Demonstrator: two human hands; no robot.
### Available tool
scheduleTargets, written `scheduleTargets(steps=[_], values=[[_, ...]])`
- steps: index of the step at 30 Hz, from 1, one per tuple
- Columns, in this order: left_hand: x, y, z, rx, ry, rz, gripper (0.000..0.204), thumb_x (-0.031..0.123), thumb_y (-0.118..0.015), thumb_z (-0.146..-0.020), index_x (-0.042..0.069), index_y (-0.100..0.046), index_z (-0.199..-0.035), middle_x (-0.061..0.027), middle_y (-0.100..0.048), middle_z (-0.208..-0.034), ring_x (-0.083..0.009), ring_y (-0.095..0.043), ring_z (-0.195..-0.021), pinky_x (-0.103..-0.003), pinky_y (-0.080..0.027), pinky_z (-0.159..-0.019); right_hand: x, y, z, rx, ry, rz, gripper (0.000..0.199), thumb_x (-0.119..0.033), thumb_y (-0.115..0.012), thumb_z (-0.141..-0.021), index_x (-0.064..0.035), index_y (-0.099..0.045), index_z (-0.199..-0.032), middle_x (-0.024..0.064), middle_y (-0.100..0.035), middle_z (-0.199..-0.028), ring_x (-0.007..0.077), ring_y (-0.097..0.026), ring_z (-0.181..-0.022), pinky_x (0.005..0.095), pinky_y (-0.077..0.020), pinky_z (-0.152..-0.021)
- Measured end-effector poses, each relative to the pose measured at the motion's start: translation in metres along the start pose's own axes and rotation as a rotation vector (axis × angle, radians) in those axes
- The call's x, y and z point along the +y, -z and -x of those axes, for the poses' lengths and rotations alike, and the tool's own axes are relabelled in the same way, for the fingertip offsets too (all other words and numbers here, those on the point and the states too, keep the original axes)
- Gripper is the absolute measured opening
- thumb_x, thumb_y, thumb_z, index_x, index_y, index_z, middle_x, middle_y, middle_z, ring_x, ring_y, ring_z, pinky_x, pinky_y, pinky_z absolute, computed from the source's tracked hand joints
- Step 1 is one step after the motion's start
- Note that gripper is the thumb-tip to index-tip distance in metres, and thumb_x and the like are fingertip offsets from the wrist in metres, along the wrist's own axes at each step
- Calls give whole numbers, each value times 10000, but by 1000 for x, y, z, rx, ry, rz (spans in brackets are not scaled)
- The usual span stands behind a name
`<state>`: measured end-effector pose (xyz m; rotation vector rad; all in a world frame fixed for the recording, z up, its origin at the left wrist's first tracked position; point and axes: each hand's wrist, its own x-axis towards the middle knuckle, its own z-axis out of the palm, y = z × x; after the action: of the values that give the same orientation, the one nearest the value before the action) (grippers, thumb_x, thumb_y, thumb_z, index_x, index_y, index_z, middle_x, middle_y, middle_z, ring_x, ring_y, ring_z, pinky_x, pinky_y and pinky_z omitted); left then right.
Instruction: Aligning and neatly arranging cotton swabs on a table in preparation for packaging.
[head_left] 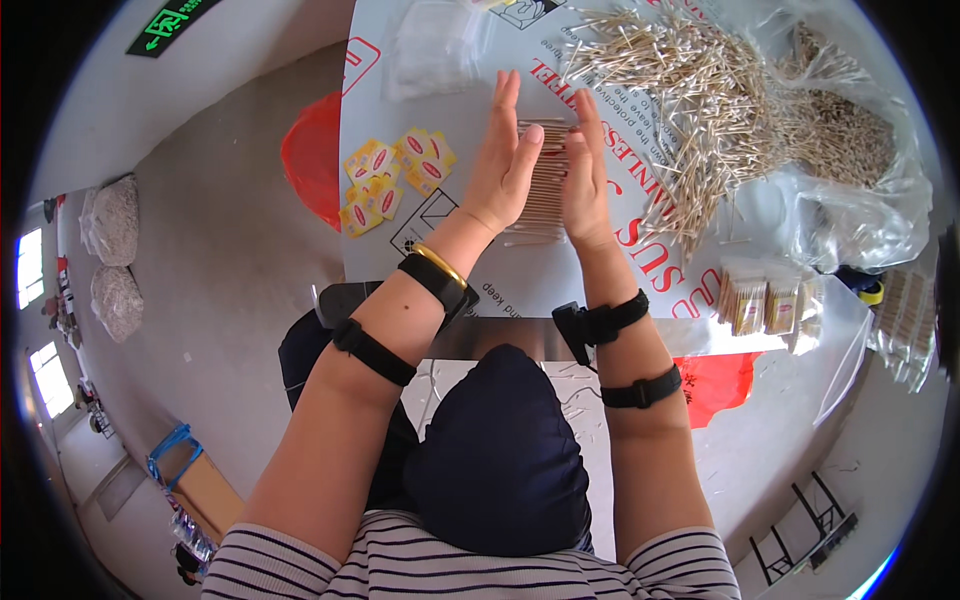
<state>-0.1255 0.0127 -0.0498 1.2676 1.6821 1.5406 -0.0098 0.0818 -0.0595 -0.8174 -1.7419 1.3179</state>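
Observation:
My left hand [497,165] and my right hand [586,180] stand on edge on the table, palms facing each other, fingers stretched forward. Between them lies a layer of cotton swabs [545,190], set side by side with the sticks running left to right. The palms are at the two ends of the swabs, and the hands partly hide them. To the right spreads a large loose heap of cotton swabs [700,100]. Small yellow-and-white cards [428,160] lie scattered left of my left hand.
Clear flat plastic bags [437,50] are stacked at the far left of the table [560,280]. A big clear bag [850,215] of swabs stands at the right. Filled swab packets [765,300] lie near the right front edge. Red plastic [315,160] hangs beyond the left edge.

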Motion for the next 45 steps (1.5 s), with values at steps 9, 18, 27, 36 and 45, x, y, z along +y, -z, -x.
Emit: scheduleTargets(steps=[9, 18, 27, 36, 45], values=[[-1, 18, 7, 53, -12, 82, 844, 554, -360, -1142, -18, -110, -1711, -244, -88, -1796, -356, -87, -1674, -455, -112, -1342, -10, 39, 10, -66, 57, 111, 563, -218, -387, -1150, 52, -351, -1642, 259, -319, -1725, 384, -276, -1622, 456, -219, -1319], [5, 12, 25, -1, 39, 87, 799, 510, -350, -1147, -19, -140, -1708, -250, -112, -1791, -365, -102, -1673, -461, -121, -1339, -35, 28, 46, -169, 94, 397, 633, -249, -485, -1121, 39, -313, -1658, 276, -285, -1730, 434, -233, -1629, 508, -233, -1319], [-1, 21, 28, 60, 52, 136, 795, 501, -350, -1145, -18, -136, -1708, -243, -120, -1792, -362, -107, -1672, -456, -126, -1337, -20, 1, 24, -318, 275, 1052, 902, -658, -505, -1038, -32, -356, -1670, 171, -301, -1755, 345, -226, -1647, 571, -159, -1329], [5, 8, 8, 11, 0, 30, 918, 621, -400, -1113, -15, -111, -1709, -271, -67, -1789, -384, -81, -1672, -481, -135, -1336, 13, 16, -15, -98, 103, 61, 639, -330, -424, -1160, 58, -320, -1657, 267, -233, -1759, 385, -155, -1661, 461, -143, -1341], [-2, 5, -2, -7, 24, 141, 956, 667, -366, -1104, 6, -56, -1722, -238, -47, -1800, -365, -39, -1676, -474, -92, -1342, 9, 6, -17, -199, -10, -116, 622, -277, -383, -1142, 39, -305, -1672, 230, -234, -1772, 355, -138, -1669, 438, -128, -1345]])
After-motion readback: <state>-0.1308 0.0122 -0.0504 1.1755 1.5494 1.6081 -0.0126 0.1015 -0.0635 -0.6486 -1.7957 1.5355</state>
